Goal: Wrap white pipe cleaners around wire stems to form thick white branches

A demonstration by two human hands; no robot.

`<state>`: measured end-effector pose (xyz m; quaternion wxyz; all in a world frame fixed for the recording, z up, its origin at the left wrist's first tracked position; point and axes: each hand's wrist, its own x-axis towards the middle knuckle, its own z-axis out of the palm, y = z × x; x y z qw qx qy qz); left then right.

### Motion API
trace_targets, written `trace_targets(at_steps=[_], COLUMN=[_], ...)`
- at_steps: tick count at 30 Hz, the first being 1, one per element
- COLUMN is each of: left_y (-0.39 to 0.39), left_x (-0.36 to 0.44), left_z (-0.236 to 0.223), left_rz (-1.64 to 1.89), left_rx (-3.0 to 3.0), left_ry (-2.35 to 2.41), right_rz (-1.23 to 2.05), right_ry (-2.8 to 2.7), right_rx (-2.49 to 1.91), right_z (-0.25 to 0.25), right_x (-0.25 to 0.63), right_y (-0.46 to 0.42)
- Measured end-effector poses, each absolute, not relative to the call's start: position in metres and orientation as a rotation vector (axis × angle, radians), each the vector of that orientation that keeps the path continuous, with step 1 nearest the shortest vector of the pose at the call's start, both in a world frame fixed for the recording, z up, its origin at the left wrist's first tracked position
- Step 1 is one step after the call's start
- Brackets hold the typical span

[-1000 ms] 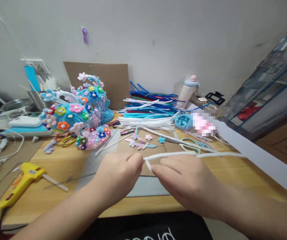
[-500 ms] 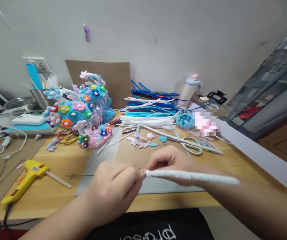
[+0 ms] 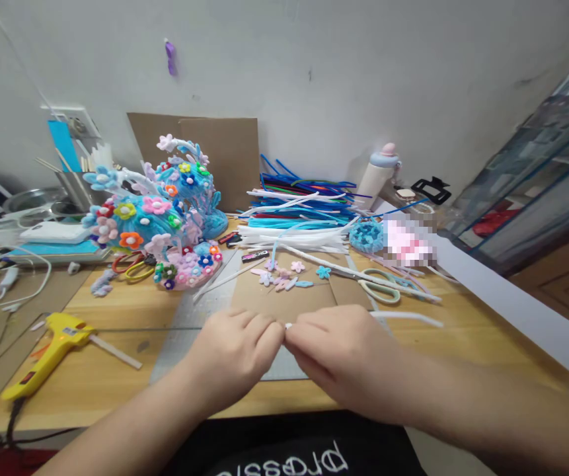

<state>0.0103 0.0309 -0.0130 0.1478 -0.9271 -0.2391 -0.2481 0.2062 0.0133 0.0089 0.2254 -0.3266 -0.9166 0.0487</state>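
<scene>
My left hand (image 3: 237, 354) and my right hand (image 3: 343, 357) meet knuckle to knuckle over the grey cutting mat (image 3: 185, 330) near the desk's front edge. Both are closed in a pinch on one white pipe cleaner (image 3: 408, 318), whose free length runs out to the right past my right hand. Only a small white tip shows between the fingertips. Behind the hands lie small pipe-cleaner flowers (image 3: 284, 277) on a brown cardboard sheet (image 3: 284, 301).
A blue flower-covered pipe-cleaner sculpture (image 3: 158, 215) stands at back left. A pile of coloured pipe cleaners (image 3: 299, 215) lies at the back centre, with scissors (image 3: 383, 291) to the right. A yellow glue gun (image 3: 46, 350) lies front left. A bottle (image 3: 376, 175) stands by the wall.
My right hand has turned palm down and closed over the pipe cleaner's end beside my left hand. The white length has swung from beside my forearm back onto the desk, pointing right.
</scene>
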Motion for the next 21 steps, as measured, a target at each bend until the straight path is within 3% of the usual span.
trace_targets(at_steps=[3,8,10,12,21], left_y=[0.026,0.016,0.015,0.016,0.019], left_x=[0.009,0.01,0.009,0.009,0.02], left_z=[-0.008,0.0,0.0,-0.002,-0.019], left_rz=[-0.789,-1.146,-1.243,-1.282,-1.318], left_rx=[-2.733,-2.758,-2.703,-2.623,-2.583], left_ry=[-0.622,-0.675,-0.765,-0.863,-1.335], right_rz=[0.47,1.372,1.517,1.464,0.497], right_ry=[-2.48,-2.168,-2.03,-1.969,-2.14], right_rx=[-0.98,-0.921,-0.86,-0.837,-0.911], right_z=[0.026,0.03,0.018,0.004,-0.029], right_x=[0.214,0.215,0.212,0.209,0.199], right_y=[0.031,0.052,0.051,0.044,0.01])
